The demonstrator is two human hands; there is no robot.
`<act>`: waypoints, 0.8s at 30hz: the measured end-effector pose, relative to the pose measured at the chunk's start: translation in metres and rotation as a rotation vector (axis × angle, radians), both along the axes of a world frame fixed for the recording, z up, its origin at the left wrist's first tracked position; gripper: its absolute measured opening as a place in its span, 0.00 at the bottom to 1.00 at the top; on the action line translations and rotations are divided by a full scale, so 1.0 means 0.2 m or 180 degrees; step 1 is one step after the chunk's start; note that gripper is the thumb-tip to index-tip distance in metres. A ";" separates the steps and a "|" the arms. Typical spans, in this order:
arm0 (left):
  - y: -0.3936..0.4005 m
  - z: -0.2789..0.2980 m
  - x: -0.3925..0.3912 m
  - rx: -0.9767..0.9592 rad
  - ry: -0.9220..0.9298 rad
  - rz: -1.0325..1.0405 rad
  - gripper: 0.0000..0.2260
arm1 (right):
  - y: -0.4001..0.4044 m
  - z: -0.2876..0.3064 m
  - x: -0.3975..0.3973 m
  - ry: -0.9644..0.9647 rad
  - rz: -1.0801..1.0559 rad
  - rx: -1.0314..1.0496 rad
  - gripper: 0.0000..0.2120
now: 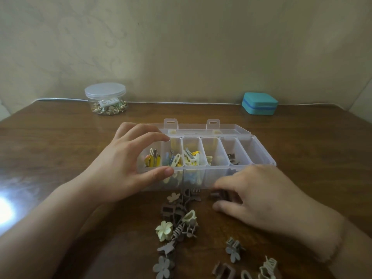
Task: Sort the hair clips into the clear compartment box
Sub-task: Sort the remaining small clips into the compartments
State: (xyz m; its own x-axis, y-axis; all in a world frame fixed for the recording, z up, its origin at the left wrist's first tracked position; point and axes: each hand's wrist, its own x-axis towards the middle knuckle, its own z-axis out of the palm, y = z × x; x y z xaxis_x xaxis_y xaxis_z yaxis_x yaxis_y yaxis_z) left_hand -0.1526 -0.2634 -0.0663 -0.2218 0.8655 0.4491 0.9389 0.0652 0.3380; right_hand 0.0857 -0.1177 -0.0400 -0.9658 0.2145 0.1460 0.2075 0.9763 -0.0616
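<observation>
- The clear compartment box sits open in the middle of the wooden surface, its lid laid back flat behind it; the left compartments already hold yellow, white and blue clips, and one further right holds a few dark ones.
- The left hand holds the box's left end, fingers over the far rim and thumb pressed on the near wall, which looks like a steadying grip.
- The right hand reaches down just in front of the box, its fingers curled round a small brown clip; motion blur hides exactly how firmly it is pinched.
- The loose hair clips lie in a scattered heap near the person, between the two forearms, with more at the lower right.
- These are small plastic claw clips, judged light and stiff, with sprung jaws and toothed edges that probably tangle with neighbours.
- The best hold is likely across the flat flower top or the two wings, lifting one clear of the heap at a time.
- The thin box is light too and could slide if not held.
</observation>
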 end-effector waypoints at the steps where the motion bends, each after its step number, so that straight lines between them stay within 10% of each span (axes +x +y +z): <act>1: 0.00 0.00 0.00 -0.0002 -0.0009 0.0002 0.32 | 0.00 0.00 0.00 -0.0037 0.0032 -0.0029 0.18; 6: 0.00 0.00 0.01 -0.0022 -0.0020 0.0013 0.32 | 0.00 0.03 0.02 0.0042 0.0454 -0.0421 0.13; 11: 0.00 0.00 0.00 -0.0012 -0.0015 -0.0004 0.32 | 0.02 0.06 0.02 0.1828 0.0400 -0.1168 0.12; 16: 0.00 0.01 0.00 -0.0046 -0.0009 -0.0005 0.32 | 0.05 0.07 0.03 0.1812 0.0071 -0.1054 0.12; 24: 0.00 0.00 0.00 -0.0002 -0.0018 -0.0002 0.31 | 0.00 0.09 0.05 -0.0491 -0.0387 0.0163 0.16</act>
